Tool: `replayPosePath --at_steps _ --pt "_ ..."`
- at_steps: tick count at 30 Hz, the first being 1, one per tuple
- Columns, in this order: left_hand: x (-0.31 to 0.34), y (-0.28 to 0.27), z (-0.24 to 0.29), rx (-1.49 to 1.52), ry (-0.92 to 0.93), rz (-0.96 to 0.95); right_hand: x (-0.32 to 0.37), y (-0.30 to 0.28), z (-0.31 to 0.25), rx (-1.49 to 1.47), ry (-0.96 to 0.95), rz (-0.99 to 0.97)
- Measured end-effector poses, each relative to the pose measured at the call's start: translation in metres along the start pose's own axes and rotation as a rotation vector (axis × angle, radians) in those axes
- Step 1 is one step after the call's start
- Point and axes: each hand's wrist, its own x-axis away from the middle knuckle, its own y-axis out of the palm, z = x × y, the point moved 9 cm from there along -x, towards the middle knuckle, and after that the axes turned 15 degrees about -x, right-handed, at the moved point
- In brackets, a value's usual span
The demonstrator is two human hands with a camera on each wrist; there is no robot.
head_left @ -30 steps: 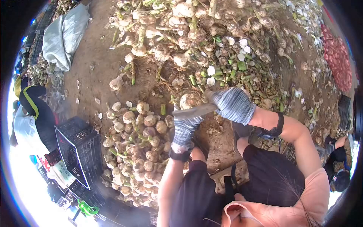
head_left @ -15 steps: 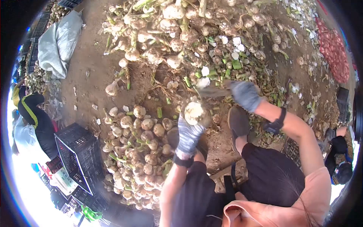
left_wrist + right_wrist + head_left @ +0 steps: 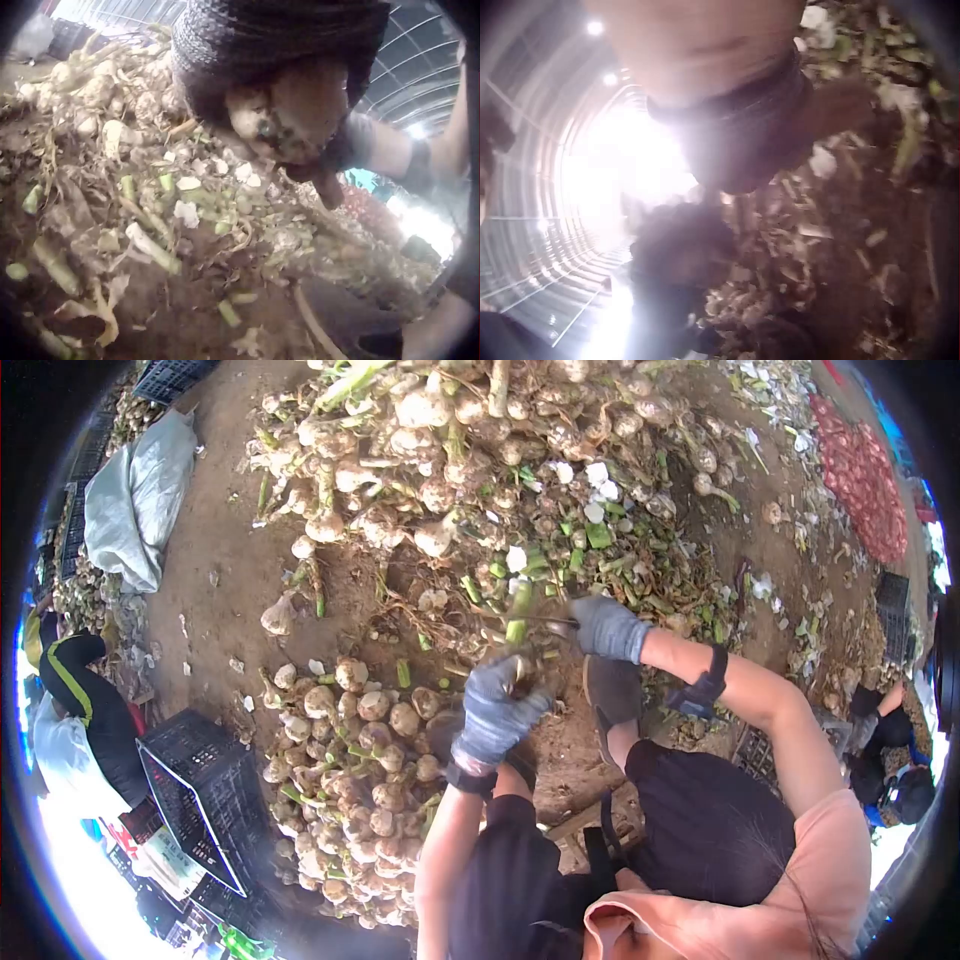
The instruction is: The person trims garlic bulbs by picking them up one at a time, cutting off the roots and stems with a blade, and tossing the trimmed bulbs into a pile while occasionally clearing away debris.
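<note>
In the head view my left hand (image 3: pixel 497 712), in a grey striped glove, grips a garlic bulb whose green stem (image 3: pixel 518 612) points away from me. Much of that bulb is hidden by the fingers there; the left wrist view shows the garlic bulb (image 3: pixel 304 112) with dirt on it under the glove. My gloved right hand (image 3: pixel 607 630) holds a knife (image 3: pixel 546 621), its blade thin in this view and overlapping the stem. Motion blurs the right wrist view, where the right glove (image 3: pixel 739 142) shows large and dark.
A heap of stemmed garlic (image 3: pixel 420 445) lies ahead, with cut stems and scraps (image 3: pixel 640 560) to its right. Trimmed garlic bulbs (image 3: pixel 375 790) are piled left of my legs. Beyond are a black crate (image 3: pixel 205 790), a pale sack (image 3: pixel 140 505) and a red net sack (image 3: pixel 858 475).
The knife crossed in front of the bulb, then drew off right, showing a pale cut face. Now the bulb is turned, its green stem outward, and the blade is at the stem.
</note>
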Motion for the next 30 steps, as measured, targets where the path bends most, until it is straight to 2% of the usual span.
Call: replayPosePath --at_steps 3,4,5,7,9,11,13,14,15,17,18,20,21,22,24,25,26,28,29,30 --pt "0.015 -0.01 -0.016 0.237 -0.371 -0.046 0.023 -0.012 0.027 0.059 0.066 -0.05" --pt "0.029 -0.014 -0.02 0.332 -0.528 -0.049 0.025 -0.022 0.015 0.072 0.031 0.021" --pt "0.033 -0.032 -0.017 0.383 -0.574 0.063 0.02 -0.03 0.004 0.041 0.035 0.016" --pt "0.055 -0.068 -0.005 0.488 -0.662 0.281 0.011 -0.05 -0.054 -0.03 0.05 0.007" --pt "0.096 -0.114 -0.013 0.123 -0.814 0.145 -0.021 -0.056 -0.093 0.008 -0.251 0.191" --pt "0.147 -0.163 -0.007 -0.017 -1.076 0.297 -0.043 -0.061 -0.129 0.068 -0.396 0.239" --pt "0.219 -0.209 -0.009 -0.306 -1.339 0.311 -0.079 -0.055 -0.132 -0.005 -0.265 0.16" --pt "0.237 -0.228 -0.002 -0.563 -1.39 0.153 -0.096 -0.052 -0.13 -0.047 -0.163 0.121" --pt "0.251 -0.244 0.005 -0.816 -1.424 -0.014 -0.123 -0.044 -0.139 0.373 -0.421 0.277" --pt "0.287 -0.265 0.0 -1.041 -1.522 -0.006 -0.141 -0.033 -0.122 0.517 -0.554 0.419" --pt "0.273 -0.265 0.002 -1.02 -1.434 0.014 -0.136 -0.038 -0.124 0.429 -0.482 0.354" --pt "0.241 -0.238 -0.006 -0.56 -1.309 0.282 -0.124 -0.046 -0.128 0.259 -0.342 0.223" --pt "0.218 -0.222 -0.007 -0.332 -1.224 0.409 -0.131 -0.036 -0.121 0.457 -0.463 0.316" --pt "0.185 -0.2 -0.005 -0.156 -1.097 0.372 -0.119 -0.043 -0.12 0.345 -0.346 0.257" --pt "0.124 -0.16 -0.002 0.209 -0.973 0.346 -0.101 -0.043 -0.108 0.154 -0.17 0.133" --pt "0.1 -0.142 -0.004 0.407 -0.976 0.356 -0.084 -0.053 -0.121 -0.116 -0.491 0.379" --pt "0.08 -0.126 -0.015 0.443 -0.884 0.318 -0.095 -0.039 -0.1 -0.336 -0.513 0.308" --pt "0.049 -0.088 -0.038 0.577 -0.731 0.237 -0.072 -0.035 -0.101 -0.769 -0.455 0.181" --pt "0.034 -0.07 -0.043 0.671 -0.666 0.191 -0.034 -0.038 -0.119 -0.982 -0.376 0.131" --pt "0.018 -0.055 -0.051 0.729 -0.569 0.2 -0.022 -0.033 -0.122 -0.999 -0.472 0.062"
